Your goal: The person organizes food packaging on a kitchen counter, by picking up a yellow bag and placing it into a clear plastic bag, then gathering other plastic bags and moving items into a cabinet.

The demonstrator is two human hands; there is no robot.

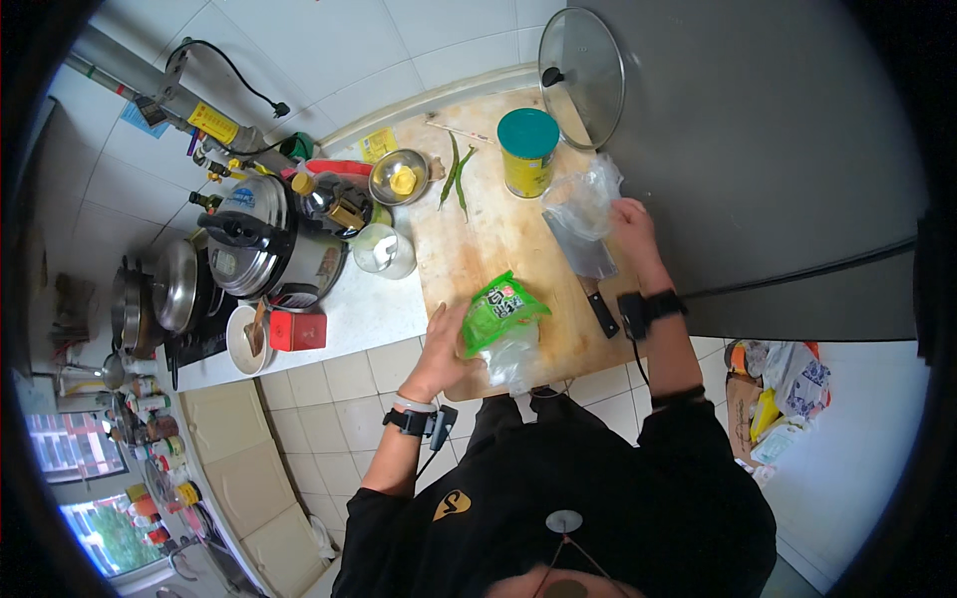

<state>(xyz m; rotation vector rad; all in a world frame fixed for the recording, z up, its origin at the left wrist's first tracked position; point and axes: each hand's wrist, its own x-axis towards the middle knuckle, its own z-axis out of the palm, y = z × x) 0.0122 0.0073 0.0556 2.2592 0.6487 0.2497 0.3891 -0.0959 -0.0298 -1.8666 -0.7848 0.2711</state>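
My right hand (638, 237) pinches the edge of a crumpled clear plastic bag (586, 194) on the right of the wooden board. Partly under that bag lies a cleaver (588, 257), its black handle pointing toward me. A green printed packet (498, 311) rests near the board's front edge, with more clear plastic (513, 356) below it. My left hand (444, 351) is at the packet's left side, fingers apart and seemingly touching it. Behind stand a yellow canister with a teal lid (528, 149) and two green chili peppers (456, 177).
The wooden board (478, 239) ends at its front edge near my body. A glass lid (583, 80) leans against the grey fridge (758, 179) at right. Leftward are a metal bowl (402, 177), glass jar (384, 251), red box (298, 331) and pressure cooker (254, 239).
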